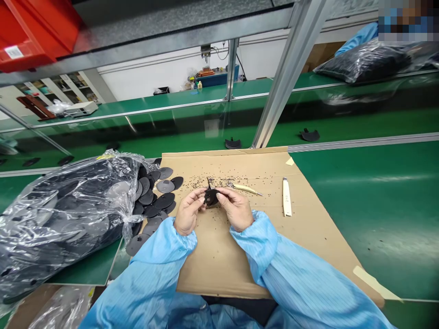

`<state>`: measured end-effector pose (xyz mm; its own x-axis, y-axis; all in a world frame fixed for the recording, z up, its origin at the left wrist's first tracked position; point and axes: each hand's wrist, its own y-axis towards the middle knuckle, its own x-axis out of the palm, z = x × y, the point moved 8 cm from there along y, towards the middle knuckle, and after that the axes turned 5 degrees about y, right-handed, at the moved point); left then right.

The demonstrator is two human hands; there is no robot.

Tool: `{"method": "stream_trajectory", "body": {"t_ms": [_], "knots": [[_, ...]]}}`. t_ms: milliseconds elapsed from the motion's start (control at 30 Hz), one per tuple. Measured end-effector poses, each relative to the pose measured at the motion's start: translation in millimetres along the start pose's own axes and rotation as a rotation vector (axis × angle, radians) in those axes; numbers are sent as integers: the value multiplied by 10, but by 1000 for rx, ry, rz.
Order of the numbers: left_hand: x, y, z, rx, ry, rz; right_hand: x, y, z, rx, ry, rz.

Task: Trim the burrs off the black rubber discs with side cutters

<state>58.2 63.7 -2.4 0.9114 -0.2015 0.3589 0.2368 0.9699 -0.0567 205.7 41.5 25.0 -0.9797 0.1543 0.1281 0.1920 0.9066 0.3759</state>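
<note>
A small black part (211,197) is pinched between my two hands above the cardboard sheet (219,265). My left hand (190,211) grips its left side with thumb and fingers, and my right hand (236,208) holds its right edge. A thin black piece sticks up from the part; its lower details are too small to tell. Just beyond my hands lie many tiny dark bits (199,179) and a tool with a pale yellow handle (246,188). Black oval discs (165,186) are piled left of my left hand.
A clear plastic bag (68,219) full of dark discs fills the left side. A white labelled strip (286,197) lies right of my hands. Behind the cardboard, black curved parts (233,144) sit on a green surface (192,132) beyond a metal post (291,68). A red bin (37,34) is upper left.
</note>
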Motion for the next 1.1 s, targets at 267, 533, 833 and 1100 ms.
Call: {"method": "stream_trajectory", "body": {"t_ms": [267, 533, 833, 1100], "knots": [[-38, 3, 20, 62, 113, 6, 11, 6, -80, -107, -64, -31], [-18, 1, -13, 63, 120, -18, -15, 1, 35, -49, -45, -32], [-8, -22, -39, -71, 134, 36, 43, -10, 75, 65, 29, -99], [-17, -39, -86, -162, 79, 51, 35, -16, 83, 15, -124, -108]]}}
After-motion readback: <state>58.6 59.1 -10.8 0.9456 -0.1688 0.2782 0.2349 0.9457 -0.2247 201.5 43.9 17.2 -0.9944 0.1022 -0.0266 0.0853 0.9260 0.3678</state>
